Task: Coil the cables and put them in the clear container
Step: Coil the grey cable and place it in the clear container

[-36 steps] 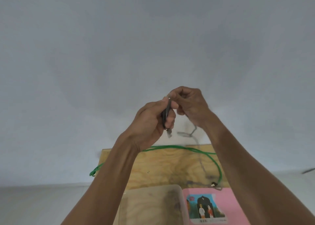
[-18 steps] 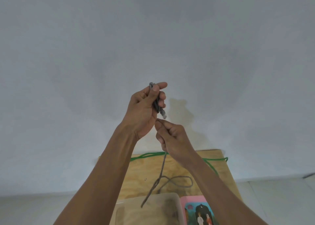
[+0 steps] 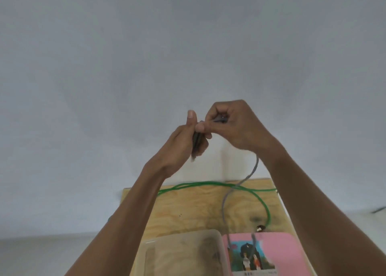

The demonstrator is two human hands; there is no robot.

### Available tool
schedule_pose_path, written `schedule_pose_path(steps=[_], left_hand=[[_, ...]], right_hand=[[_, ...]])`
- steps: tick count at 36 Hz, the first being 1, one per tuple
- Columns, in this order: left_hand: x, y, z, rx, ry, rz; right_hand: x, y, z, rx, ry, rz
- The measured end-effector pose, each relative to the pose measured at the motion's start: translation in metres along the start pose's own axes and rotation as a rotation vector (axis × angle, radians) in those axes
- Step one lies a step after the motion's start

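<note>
1. clear container is sitting nearest, at the bottom edge, just beside a pink box.
2. grey cable is trailing over that box and the wooden table, crossing a green cable.
3. right hand is pinching the grey cable's upper run, fingers together on it.
4. left hand is clamping the cable's coiled bundle, thumb raised.

right hand raised — beside left hand, meeting
</note>
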State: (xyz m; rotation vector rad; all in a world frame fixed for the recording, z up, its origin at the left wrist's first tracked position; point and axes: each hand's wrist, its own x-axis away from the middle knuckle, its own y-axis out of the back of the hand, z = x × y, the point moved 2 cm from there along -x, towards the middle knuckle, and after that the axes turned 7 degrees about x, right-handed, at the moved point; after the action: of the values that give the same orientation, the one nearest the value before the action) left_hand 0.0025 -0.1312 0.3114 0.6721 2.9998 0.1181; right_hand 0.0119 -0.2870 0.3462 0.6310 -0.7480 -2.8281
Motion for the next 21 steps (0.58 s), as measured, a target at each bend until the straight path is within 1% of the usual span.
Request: schedule_pose_path(steps=[2,6,10,14,16,21], left_hand=[[0.005,-0.007,-0.001,0.186,0.045,0.011],[0.012,-0.017,-0.01,0.452,0.089,0.066],[0.017,-0.025,-0.015,0.568,0.092,0.106],[0.015,-0.025,-0.021,0.646,0.024,0.077],[0.012,-0.022,-0.025,0.652,-0.027,0.035],[0.001,-0.011,-0.031,0.618,-0.077,-0.073]], right_hand=[[-0.007,0.005,-0.004,-0.086,-0.003,0.025],[-0.009,0.002,-0.02,-0.335,-0.078,-0.02],[-0.003,-0.017,-0.037,-0.531,-0.188,-0.032],[0.012,-0.038,-0.043,-0.679,-0.289,0.001],[0.022,-0.051,-0.046,-0.695,-0.347,-0.001],[0.038,-0.072,-0.039,-0.538,-0.377,-0.036]])
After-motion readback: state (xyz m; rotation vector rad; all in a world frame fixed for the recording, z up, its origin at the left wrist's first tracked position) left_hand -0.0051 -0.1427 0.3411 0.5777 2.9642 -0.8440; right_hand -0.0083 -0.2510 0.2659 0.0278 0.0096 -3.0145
